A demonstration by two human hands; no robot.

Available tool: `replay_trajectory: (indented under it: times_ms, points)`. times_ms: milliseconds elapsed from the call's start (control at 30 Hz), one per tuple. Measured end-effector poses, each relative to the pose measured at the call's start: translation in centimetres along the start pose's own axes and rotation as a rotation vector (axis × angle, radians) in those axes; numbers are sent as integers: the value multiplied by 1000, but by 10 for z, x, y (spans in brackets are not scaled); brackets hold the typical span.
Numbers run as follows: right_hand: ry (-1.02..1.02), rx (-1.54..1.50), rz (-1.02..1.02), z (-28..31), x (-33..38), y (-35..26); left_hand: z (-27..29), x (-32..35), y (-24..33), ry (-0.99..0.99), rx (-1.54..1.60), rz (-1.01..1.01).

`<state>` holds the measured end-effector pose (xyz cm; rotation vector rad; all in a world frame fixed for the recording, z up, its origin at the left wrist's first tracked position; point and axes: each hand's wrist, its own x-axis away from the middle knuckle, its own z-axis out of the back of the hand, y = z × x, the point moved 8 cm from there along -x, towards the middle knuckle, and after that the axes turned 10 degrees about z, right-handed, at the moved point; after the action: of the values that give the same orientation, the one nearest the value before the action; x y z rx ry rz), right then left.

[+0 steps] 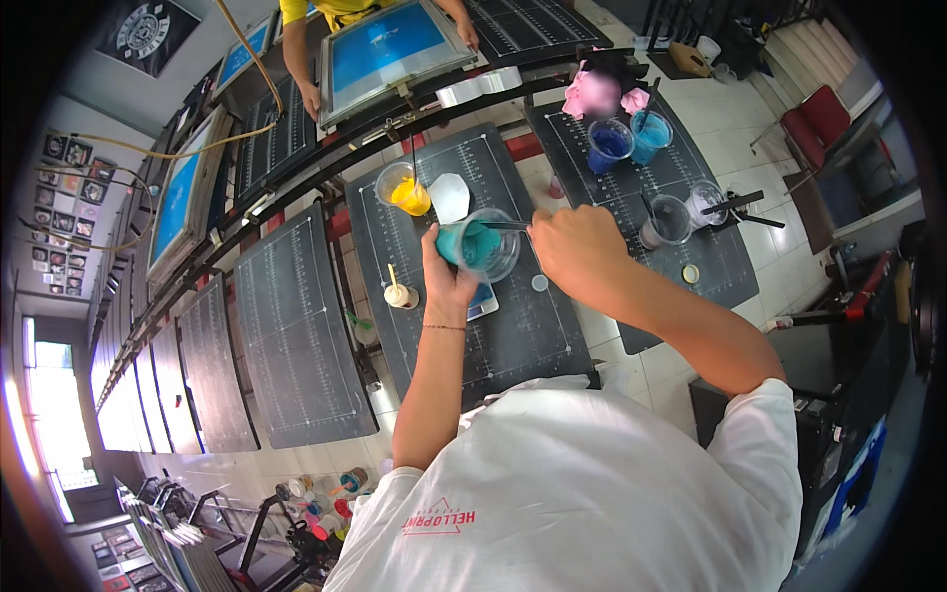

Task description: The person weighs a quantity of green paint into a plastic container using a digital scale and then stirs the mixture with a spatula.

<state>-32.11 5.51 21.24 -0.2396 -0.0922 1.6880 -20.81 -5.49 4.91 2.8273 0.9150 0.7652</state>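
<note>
My left hand (449, 281) is wrapped round a clear plastic cup (505, 259) of teal ink, which it holds tilted above a black printing board (518, 340). In my right hand (572, 247) is the end of a dark stirring stick (501, 226), whose other end reaches into the teal ink (480, 244). Beside the cup, on the board, stands a tub of yellow ink (405, 192) with a stick in it. A white paper piece (451, 197) lies just behind the cup. Under my left hand, a phone-like flat thing (483, 301) is partly hidden.
A small jar (400, 295) and a white cap (540, 283) sit on the same board. The right board (681, 286) bears cups of blue ink (609, 148), light blue ink (649, 140) and grey ink (667, 223). Across the rail, a person in yellow holds a framed screen (395, 59).
</note>
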Motion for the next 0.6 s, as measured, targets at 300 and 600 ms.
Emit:
replay_trajectory:
  times_ms: [300,600]
  points:
    - [-54,-86,77,-24,-15,2,19,-13,22,141,-54,-80]
    - [-147,-94,49,-19,-14,-3,22,-14,18,110,-50,-52]
